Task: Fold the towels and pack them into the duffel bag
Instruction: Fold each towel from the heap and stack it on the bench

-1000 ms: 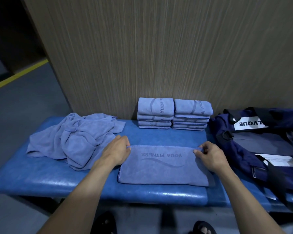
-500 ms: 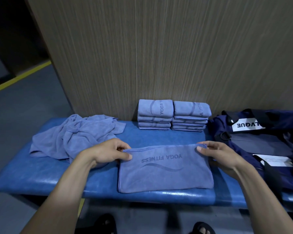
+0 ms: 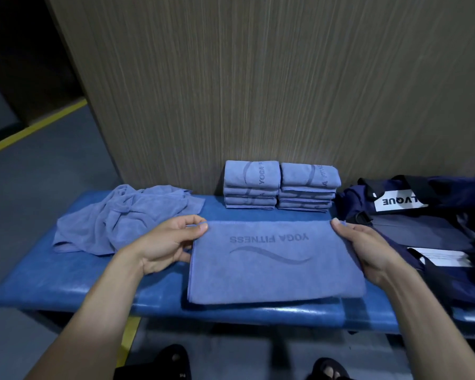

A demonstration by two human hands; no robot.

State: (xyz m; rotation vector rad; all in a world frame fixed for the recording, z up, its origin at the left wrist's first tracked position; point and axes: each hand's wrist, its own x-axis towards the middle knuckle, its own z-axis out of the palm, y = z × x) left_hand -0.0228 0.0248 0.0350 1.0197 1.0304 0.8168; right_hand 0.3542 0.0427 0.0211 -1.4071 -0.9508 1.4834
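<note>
1. The step in hand is folding: a half-folded towel (image 3: 274, 261) printed YOGA FITNESS lies flat on the blue counter (image 3: 66, 281), its near edge close to the counter's front lip
2. The left hand (image 3: 165, 245) pinches the towel's far left corner between thumb and fingers; its grip is narrow and holds cloth
3. The right hand (image 3: 368, 248) holds the far right corner in the same way, thumb on top and fingers under the edge
4. Two stacks of folded towels (image 3: 280, 187) stand against the wall behind, and a heap of unfolded towels (image 3: 121, 218) lies to the left
5. The duffel bag (image 3: 422, 231) sits open at the right end, just beside the towel
6. Next, I judge, both corners should travel together toward the near edge, kept level so the layers meet squarely, or one side should cross to the other
7. Packing looks some way off, since the heap is unfolded
</note>
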